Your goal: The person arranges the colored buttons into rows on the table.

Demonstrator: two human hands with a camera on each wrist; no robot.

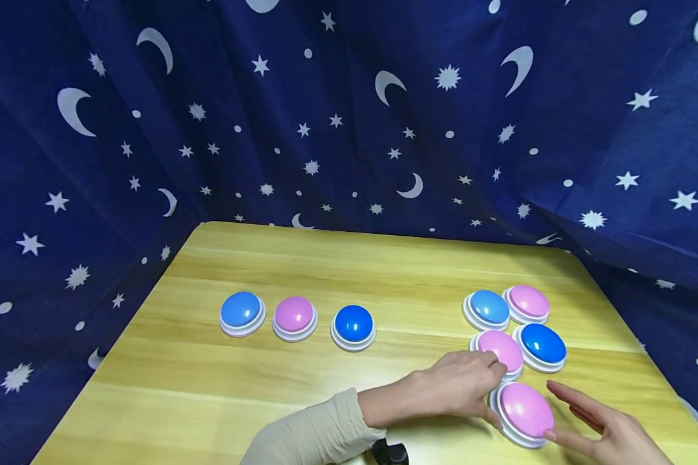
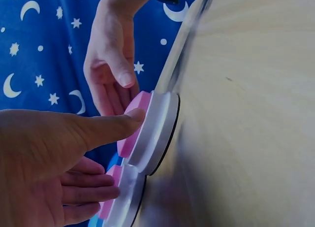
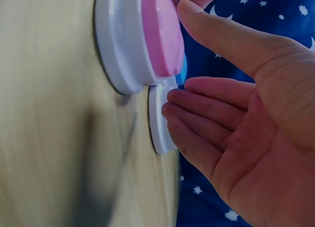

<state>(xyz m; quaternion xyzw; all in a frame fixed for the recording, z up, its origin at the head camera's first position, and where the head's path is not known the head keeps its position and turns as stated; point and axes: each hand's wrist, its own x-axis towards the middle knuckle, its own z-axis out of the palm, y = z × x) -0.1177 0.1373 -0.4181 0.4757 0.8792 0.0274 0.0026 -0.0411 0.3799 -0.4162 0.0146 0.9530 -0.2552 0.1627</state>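
Observation:
A pink push button [image 1: 526, 410] with a white round base lies at the front of a cluster on the right. My left hand [image 1: 456, 385] is at its left, the thumb touching its edge in the left wrist view. The other fingers of that hand lie by a second pink button [image 1: 503, 350] just behind and partly cover it. On the front button's right side is my right hand [image 1: 611, 426], fingers spread and curved a little, thumb tip close to the rim; whether it touches I cannot tell. Neither hand grips anything.
Behind these stand a dark blue button [image 1: 542, 342], a light blue button [image 1: 488, 306] and another pink one. Farther left, a light blue button [image 1: 241, 310], a pink button [image 1: 294, 315] and a dark blue button [image 1: 353, 324] form a row. A starry curtain [image 1: 349, 129] surrounds the wooden table [image 1: 180, 387].

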